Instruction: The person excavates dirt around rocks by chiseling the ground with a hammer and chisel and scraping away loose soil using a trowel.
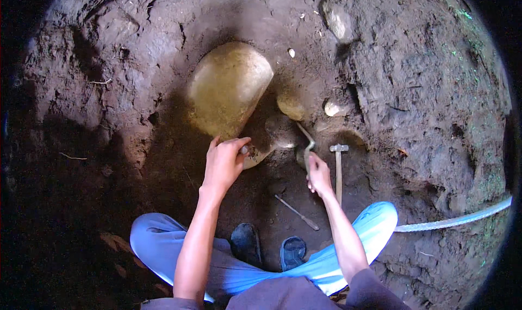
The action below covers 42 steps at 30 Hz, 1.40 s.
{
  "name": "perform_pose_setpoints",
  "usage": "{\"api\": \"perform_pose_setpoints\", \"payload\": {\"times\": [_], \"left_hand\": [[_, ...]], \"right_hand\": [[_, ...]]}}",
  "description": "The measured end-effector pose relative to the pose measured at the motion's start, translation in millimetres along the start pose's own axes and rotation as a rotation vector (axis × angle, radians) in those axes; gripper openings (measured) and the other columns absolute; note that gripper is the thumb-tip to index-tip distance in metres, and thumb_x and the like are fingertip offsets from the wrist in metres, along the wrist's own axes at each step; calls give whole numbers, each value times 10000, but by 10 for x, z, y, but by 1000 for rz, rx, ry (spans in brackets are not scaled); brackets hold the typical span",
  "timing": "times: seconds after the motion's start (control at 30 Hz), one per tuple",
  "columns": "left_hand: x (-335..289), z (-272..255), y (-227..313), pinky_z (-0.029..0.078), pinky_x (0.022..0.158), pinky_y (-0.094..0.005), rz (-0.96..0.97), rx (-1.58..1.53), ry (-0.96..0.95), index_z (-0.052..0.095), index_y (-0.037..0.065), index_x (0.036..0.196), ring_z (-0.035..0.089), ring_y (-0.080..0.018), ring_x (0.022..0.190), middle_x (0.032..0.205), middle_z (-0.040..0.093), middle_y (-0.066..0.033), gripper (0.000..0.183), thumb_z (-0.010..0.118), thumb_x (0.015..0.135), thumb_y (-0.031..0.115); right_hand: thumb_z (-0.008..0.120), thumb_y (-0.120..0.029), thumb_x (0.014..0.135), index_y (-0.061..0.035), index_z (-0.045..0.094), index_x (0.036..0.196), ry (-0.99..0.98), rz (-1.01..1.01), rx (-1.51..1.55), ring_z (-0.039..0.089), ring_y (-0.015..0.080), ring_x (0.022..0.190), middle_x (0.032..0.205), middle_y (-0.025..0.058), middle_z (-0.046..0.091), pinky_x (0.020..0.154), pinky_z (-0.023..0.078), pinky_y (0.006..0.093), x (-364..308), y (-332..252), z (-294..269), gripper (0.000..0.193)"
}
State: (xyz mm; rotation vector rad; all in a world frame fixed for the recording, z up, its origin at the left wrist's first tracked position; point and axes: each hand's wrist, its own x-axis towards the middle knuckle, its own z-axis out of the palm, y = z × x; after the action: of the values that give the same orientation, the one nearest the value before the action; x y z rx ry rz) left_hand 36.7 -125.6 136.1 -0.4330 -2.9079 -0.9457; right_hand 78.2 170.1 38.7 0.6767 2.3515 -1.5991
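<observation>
My right hand (318, 175) is closed round the handle of a small hand tool with a bent metal neck (310, 140). The tool's tip reaches the dark soil beside a rounded yellowish stone (292, 106). At the lower edge of a large, smooth, pale yellow stone-like block (228, 90), my left hand (223, 162) has its fingers curled round something with a small rounded grey end (244, 149); the rest is hidden. Just right of that hand, a pale curved shape (256, 159) shows in the soil; I cannot tell what it is.
A hammer (339, 171) lies right of my right hand. A thin rod-like tool (297, 212) rests on the soil before my shoes (293, 252). Another pale stone (334, 109) sticks out at the right. Rough earth (418, 103) rises around; a whitish strap (457, 217) runs right from my knee.
</observation>
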Motion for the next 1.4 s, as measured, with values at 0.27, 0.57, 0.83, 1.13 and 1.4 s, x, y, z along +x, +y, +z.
{"api": "perform_pose_setpoints", "payload": {"times": [0.27, 0.57, 0.83, 1.13, 1.4], "left_hand": [[-53, -3, -154, 409, 1104, -537, 0, -3, 20, 718, 114, 1178, 679, -375, 1004, 1033, 733, -164, 342, 732, 836, 97], [86, -2, 86, 472, 1032, -505, 34, -57, 30, 713, 101, 1177, 680, -405, 932, 952, 719, -210, 325, 726, 852, 104], [358, 307, 445, 533, 730, -347, 8, -376, 105, 674, 50, 1200, 733, -283, 840, 918, 716, -218, 309, 717, 895, 67], [543, 1186, 687, 534, 872, -300, 103, -728, 59, 653, 12, 1216, 697, -164, 1053, 1103, 749, -151, 286, 653, 931, -11], [626, 1860, 757, 542, 871, -321, 19, -657, 114, 649, -11, 1212, 702, -174, 1001, 1044, 749, -146, 275, 606, 941, -28]], "right_hand": [[513, -401, 1048, -120, 554, 1425, -140, 51, -49, 530, 157, 387, 648, 94, 593, 347, 418, 320, -287, -190, 117, 472], [468, -378, 1062, -126, 590, 1357, 16, -74, -34, 598, 223, 434, 733, 170, 677, 415, 488, 362, -388, 264, 306, 407], [601, -318, 1006, -94, 577, 1399, -434, 151, -469, 653, 241, 664, 804, 133, 654, 626, 568, 394, -984, 362, -619, 453], [655, -160, 922, -34, 507, 1373, 415, -130, -746, 591, 427, 1082, 1120, 236, 603, 896, 522, 512, -567, 834, -861, 490], [715, -94, 845, 2, 521, 1192, 436, -102, -684, 593, 422, 1071, 1090, 232, 584, 891, 534, 499, -199, 1142, -734, 409]]}}
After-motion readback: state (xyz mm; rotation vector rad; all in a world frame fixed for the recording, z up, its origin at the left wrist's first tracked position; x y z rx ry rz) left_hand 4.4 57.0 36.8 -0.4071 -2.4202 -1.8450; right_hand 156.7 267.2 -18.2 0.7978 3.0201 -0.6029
